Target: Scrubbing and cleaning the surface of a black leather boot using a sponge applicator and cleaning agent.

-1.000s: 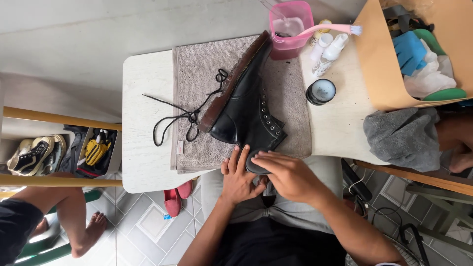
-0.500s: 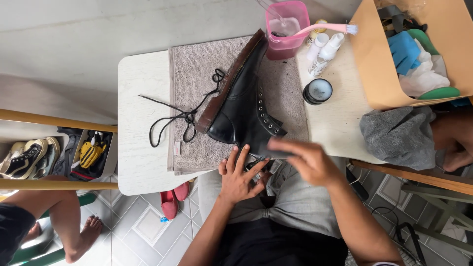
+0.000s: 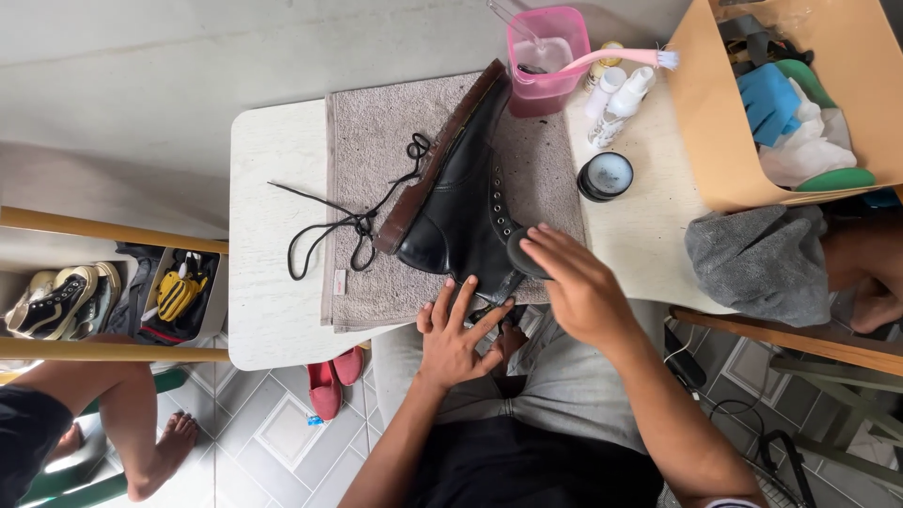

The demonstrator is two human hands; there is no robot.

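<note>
Hands point(image 3: 461, 329) on black boot point(image 3: 461, 202), maybe pad-rubbing.

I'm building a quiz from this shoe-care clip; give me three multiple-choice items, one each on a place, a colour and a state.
1. Where does the black boot lie?
A. on the grey towel
B. on the floor
C. in the cardboard box

2. What colour is the cup at the table's far edge?
A. green
B. pink
C. white

3. How are the black laces?
A. threaded and tied
B. coiled inside the boot
C. pulled out, loose on the towel

Key:
1 A, the boot rests on its side on the towel, with the left hand at its near end and the right hand on its eyelet side.
2 B, its walls are pink.
3 C, they trail off beside the sole.
</note>
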